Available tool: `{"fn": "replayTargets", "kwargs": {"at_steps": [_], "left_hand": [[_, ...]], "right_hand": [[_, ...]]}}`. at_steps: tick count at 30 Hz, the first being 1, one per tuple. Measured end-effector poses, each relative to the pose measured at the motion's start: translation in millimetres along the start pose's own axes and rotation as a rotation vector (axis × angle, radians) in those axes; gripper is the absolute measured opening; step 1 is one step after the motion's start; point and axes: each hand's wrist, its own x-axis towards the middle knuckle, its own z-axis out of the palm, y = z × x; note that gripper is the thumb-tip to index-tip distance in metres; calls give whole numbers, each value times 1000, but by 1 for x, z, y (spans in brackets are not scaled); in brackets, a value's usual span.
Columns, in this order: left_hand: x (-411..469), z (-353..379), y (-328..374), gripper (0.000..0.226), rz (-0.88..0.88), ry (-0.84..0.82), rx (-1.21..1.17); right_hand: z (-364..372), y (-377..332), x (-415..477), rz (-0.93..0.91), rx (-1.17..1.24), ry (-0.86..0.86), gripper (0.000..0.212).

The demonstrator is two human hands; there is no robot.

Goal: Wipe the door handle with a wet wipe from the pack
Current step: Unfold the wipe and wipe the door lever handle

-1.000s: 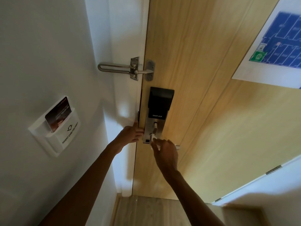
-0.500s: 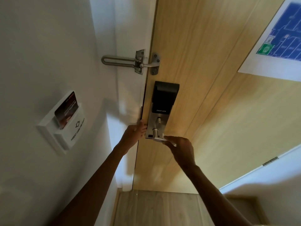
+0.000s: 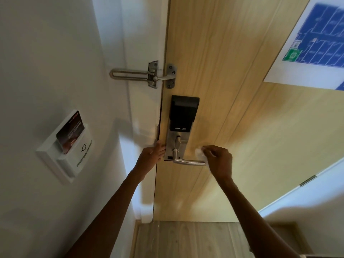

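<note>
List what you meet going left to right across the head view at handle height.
Card holder → left hand → door handle → wet wipe → right hand.

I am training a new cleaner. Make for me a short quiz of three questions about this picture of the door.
1. True or false: the right hand holds the wipe at the free end of the door handle.
2. Where does the left hand rest? A) on the swing bar latch B) at the door edge beside the lock plate C) on the card holder
3. Fill in: the card holder on the wall has a ___ in its slot.

Key: 1 true; 2 B; 3 card
</note>
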Motion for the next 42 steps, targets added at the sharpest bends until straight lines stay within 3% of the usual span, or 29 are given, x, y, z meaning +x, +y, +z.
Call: {"fn": "replayTargets", "kwargs": {"at_steps": [4,7,14,19,22,28,30,35,38,42], "left_hand": [[0,0,-1,57,13,1,5],[2,0,-3,54,2,-5,-29],[1,0,-1,81,-69,-69,-50],[-2,1,0,93,-52,-63,-18],[-2,1,-1,81,-13,-30,21],[-2,2,-2,54,10,5,38],[-2,2,-3,56,6,-1,37],[-5,3,-3,58,12,26,49],[-5,3,-3,59,-19,-15,19],[-8,5,-2,63,8,7,40]], "right_hand": [[47,-30,-23,-134,-141,-220,18],[60,-30,-33,-218,-283,-249,24],[21,4,-15,-394,-409,-376,26],[-13,35,-9,-205,-218,-408,23],[-19,42,-7,-99,-151,-358,20],[-26,48,-9,214,-2,-56,18],[-20,37,-10,162,-4,-29,18],[16,6,-25,-180,-222,-193,19],[29,1,-34,-354,-329,-199,20],[20,14,-33,-272,-300,-178,23]]}}
